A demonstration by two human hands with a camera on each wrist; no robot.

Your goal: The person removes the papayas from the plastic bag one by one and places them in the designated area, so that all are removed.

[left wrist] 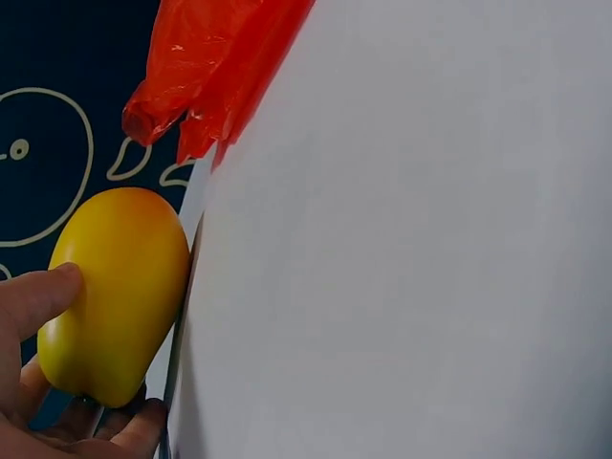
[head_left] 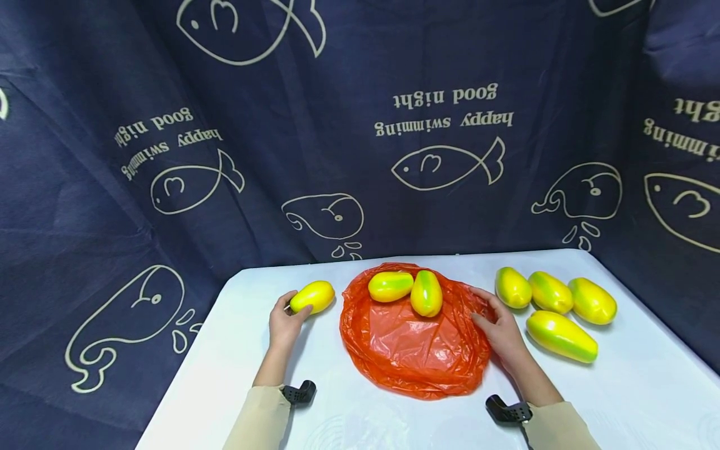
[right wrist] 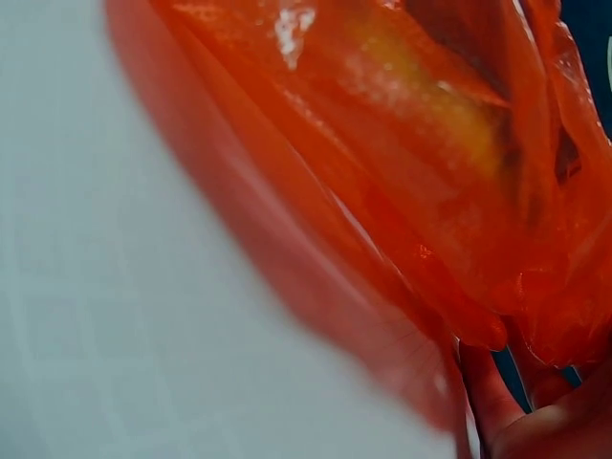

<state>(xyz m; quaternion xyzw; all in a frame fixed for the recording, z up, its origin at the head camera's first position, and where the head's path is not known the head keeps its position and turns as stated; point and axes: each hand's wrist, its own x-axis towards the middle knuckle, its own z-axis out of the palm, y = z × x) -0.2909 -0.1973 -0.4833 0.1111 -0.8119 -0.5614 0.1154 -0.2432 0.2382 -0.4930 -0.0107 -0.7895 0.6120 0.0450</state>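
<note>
One fruit (head_left: 313, 296) in left grip (head_left: 285, 322), bag (head_left: 416, 350) apparently part-covering right grip (head_left: 502, 328)

Bright head view, dimmer wrist views; bag (head_left: 416, 340) glints.

The left hand (head_left: 288, 320) grips, well apart from the pinching right hand (head_left: 502, 330).

A white table (head_left: 349, 431) bears a red plastic bag (head_left: 416, 350) and four yellow-green fruits (head_left: 551, 294).
</note>
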